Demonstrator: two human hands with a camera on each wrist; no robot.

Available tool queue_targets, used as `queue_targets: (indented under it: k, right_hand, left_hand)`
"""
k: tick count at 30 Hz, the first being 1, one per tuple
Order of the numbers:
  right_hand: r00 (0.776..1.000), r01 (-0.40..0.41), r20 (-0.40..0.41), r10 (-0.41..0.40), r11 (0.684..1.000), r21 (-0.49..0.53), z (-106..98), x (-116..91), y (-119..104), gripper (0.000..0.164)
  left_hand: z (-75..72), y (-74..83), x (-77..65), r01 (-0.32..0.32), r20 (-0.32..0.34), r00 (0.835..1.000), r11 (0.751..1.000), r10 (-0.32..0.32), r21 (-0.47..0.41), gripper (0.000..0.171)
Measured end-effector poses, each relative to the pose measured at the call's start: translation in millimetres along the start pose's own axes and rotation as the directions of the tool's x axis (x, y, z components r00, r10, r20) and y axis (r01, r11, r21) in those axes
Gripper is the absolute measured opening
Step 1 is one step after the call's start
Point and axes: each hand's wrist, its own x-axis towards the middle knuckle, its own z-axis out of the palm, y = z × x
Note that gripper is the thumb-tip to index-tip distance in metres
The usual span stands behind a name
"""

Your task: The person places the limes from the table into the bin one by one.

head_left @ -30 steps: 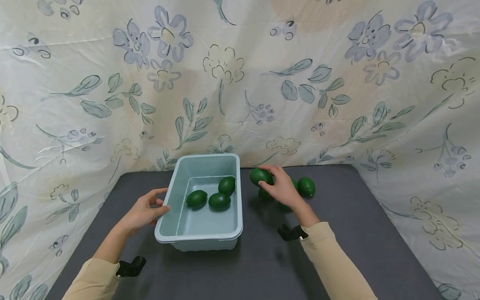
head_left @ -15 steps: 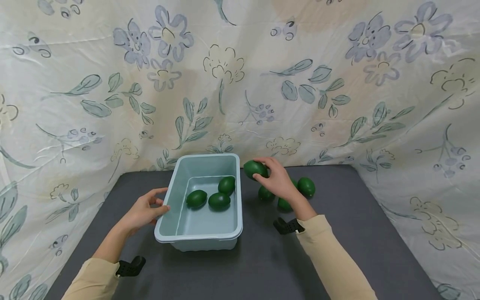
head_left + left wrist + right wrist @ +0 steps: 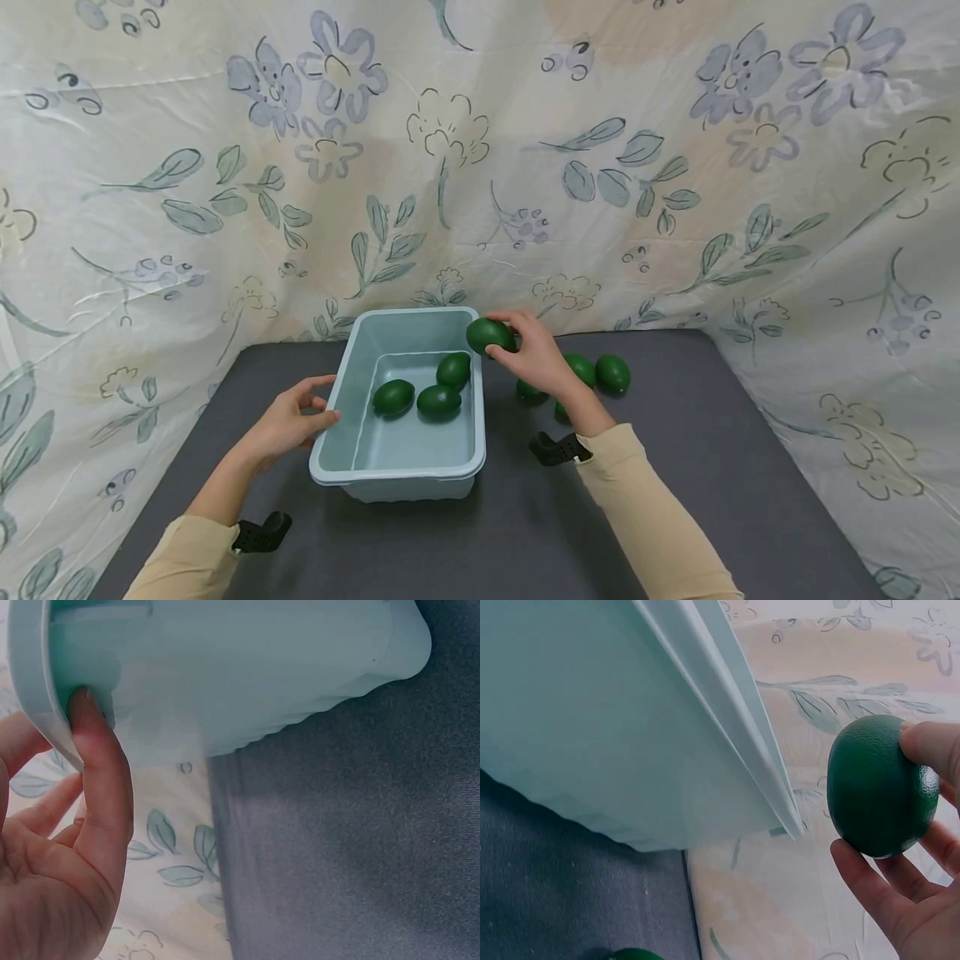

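Note:
A dark green lime is gripped between the thumb and fingers of my right hand, raised at the right rim of a pale blue plastic bin. In the right wrist view, that lime is apart from the bin's rim, its glossy peel facing the camera. My left hand holds the bin's left rim; the left wrist view shows a finger hooked under the lip. Inside the bin lie three limes, grouped toward its middle and right side.
Several more limes lie on the dark grey table right of the bin, partly hidden by my right hand and wrist. A floral cloth hangs behind the table and along its sides. Black straps circle both wrists.
My right hand has carried the lime left and slightly up, from above the loose limes to the bin's right rim. The left hand and bin have stayed still.

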Motion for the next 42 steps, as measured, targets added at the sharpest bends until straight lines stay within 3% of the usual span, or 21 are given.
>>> queue_targets:
  k: [16,34,42]
  right_hand:
    - [0.998,0.009,0.058,-0.011,0.999,0.032,21.9,13.0,-18.5,0.045]
    - [0.99,0.082,0.112,-0.089,0.995,0.064,46.9,23.9,-41.6,0.044]
    - [0.985,0.07,0.151,-0.078,0.996,0.056,56.7,25.2,-49.7,0.044]
  left_hand:
    - [-1.0,-1.7,2.6,0.01,0.0,1.0,1.0,-0.01,0.008,0.067]
    - [-0.4,-2.7,3.8,0.019,-0.005,1.0,1.0,-0.019,0.01,0.066]
    - [-0.9,-2.2,3.0,0.022,-0.003,1.0,1.0,-0.022,0.005,0.067]
